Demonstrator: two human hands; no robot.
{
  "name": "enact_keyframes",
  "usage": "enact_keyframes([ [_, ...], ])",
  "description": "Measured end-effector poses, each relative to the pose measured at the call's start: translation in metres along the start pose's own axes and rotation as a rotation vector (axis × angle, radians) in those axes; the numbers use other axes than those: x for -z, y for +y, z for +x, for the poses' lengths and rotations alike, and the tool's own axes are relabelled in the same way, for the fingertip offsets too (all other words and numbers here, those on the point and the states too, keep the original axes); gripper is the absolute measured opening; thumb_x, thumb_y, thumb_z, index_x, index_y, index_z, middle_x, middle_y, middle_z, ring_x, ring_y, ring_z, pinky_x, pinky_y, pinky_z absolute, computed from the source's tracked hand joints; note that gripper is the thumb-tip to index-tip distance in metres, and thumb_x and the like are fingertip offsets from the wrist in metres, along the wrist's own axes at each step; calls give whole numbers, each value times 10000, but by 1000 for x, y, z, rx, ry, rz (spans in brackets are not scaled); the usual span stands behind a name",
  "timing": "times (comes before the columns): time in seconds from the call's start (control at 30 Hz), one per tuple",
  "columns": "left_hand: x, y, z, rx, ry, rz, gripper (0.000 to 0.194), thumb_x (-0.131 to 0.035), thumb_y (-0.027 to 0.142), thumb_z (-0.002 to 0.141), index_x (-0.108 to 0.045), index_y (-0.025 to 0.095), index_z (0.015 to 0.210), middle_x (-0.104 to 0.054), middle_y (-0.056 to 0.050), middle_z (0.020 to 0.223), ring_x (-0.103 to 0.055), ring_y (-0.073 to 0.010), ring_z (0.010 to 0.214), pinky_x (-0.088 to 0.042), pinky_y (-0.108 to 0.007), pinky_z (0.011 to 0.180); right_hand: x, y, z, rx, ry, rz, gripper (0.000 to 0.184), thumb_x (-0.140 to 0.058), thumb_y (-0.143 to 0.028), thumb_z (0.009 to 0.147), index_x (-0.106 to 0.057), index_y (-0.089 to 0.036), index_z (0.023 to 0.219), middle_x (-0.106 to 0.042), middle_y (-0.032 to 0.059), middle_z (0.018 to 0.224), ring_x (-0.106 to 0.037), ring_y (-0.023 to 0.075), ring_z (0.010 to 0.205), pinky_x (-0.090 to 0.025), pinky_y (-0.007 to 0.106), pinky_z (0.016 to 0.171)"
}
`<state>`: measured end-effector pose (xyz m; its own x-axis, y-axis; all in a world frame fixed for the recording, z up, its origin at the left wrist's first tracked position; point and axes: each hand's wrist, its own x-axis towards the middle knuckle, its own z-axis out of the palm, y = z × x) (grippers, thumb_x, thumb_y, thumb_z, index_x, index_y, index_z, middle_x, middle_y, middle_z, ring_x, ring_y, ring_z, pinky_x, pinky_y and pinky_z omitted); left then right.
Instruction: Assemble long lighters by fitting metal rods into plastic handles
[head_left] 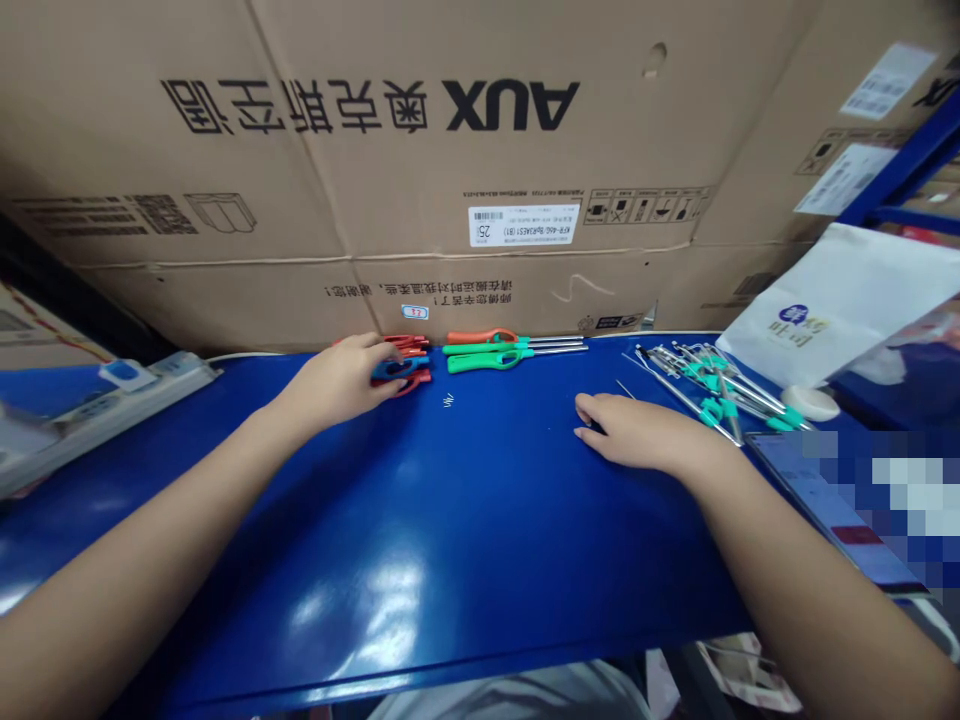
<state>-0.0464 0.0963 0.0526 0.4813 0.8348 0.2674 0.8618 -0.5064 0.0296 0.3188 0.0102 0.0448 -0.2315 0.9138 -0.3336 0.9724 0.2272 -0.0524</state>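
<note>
My left hand is at the back left of the blue table, its fingers curled round a blue lighter handle. Red lighter handles lie beside and under those fingers, partly hidden. To their right, long-necked lighters with green and orange handles lie side by side, metal tubes pointing right. Tiny pale metal bits rest in front of them. My right hand hovers low over or rests on the table at right, thumb and fingers drawn together; what they hold, if anything, is hidden. A thin metal piece shows just behind it.
A pile of metal lighter tubes with teal collars lies at right, near a white paper bag and a phone-like screen. A large cardboard box walls off the back. A power strip lies at left.
</note>
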Motion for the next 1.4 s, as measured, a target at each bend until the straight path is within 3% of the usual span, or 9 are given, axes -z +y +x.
enact_keyframes([
  [0.13, -2, -29, -16, 38, -7, 21, 365, -575, 422, 882, -682, 166, 1119, -671, -151, 1136, -646, -332, 1074, -537, -454, 945, 0, -2, 0, -1, -2, -1, 185, -474, -354, 1000, -568, -195, 1010, -670, 127, 1040, -643, 240, 838, -410, 327, 706],
  [0.27, -7, -50, -17, 38, -58, -10, 353, -609, 327, 811, -673, 166, 1119, -675, -144, 1156, -655, -327, 1075, -530, -443, 967, 1, -3, 1, -1, -1, 1, 179, -473, -349, 1006, -563, -195, 993, -671, 124, 1034, -648, 230, 838, -415, 318, 706],
  [0.6, 6, -61, -18, -2, -138, -148, 379, -532, 430, 884, -720, 141, 1042, -722, -104, 1037, -690, -279, 950, -553, -393, 919, -2, 1, 2, 36, 39, 2, 175, -484, -347, 994, -548, -200, 923, -668, 98, 940, -638, 221, 779, -411, 312, 663],
  [0.73, 22, -36, -23, -39, -72, -201, 425, -475, 419, 935, -684, 141, 1178, -717, -145, 1125, -688, -325, 1029, -552, -450, 942, 2, -8, -1, 61, 148, -12, 158, -472, -303, 997, -584, -193, 986, -670, 113, 1038, -648, 256, 873, -431, 338, 694],
  [0.83, 21, 10, -38, -99, -39, -245, 409, -431, 402, 1011, -596, 199, 1325, -661, -108, 1305, -648, -293, 1166, -516, -431, 1036, 5, -23, -5, 127, 339, 65, 296, -385, -384, 1057, -520, -228, 1270, -606, 94, 1292, -635, 234, 1024, -474, 342, 797],
  [0.93, 5, 62, -61, -178, -97, -263, 363, -372, 313, 1048, -570, 170, 1316, -656, -132, 1190, -667, -276, 1063, -559, -432, 948, 4, -36, -9, 342, 540, 232, 397, -454, -474, 1046, -471, -241, 1366, -570, 85, 1349, -612, 221, 1104, -492, 342, 889],
  [1.1, -27, 106, -83, -290, -148, -235, 357, -380, 321, 1078, -521, 180, 1374, -617, -122, 1186, -618, -280, 1030, -555, -473, 910, -2, -43, -10, 617, 319, 190, 304, -626, -448, 974, -589, -216, 1167, -614, 65, 1190, -594, 235, 1096, -479, 364, 920],
  [1.2, -37, 106, -83, -293, -137, -281, 362, -421, 339, 1072, -514, 190, 1389, -605, -118, 1212, -585, -282, 1050, -535, -489, 923, -5, -45, -7, 634, 197, 184, 278, -676, -455, 941, -604, -212, 1055, -631, 36, 1068, -611, 211, 966, -474, 343, 825],
  [1.4, -37, 97, -81, -265, -131, -424, 384, -554, 322, 1016, -529, 231, 1388, -602, -85, 1266, -558, -259, 1129, -490, -458, 992, -7, -48, -4, 618, 130, 147, 256, -685, -447, 936, -617, -201, 955, -626, 33, 1009, -601, 202, 913, -441, 323, 766],
])
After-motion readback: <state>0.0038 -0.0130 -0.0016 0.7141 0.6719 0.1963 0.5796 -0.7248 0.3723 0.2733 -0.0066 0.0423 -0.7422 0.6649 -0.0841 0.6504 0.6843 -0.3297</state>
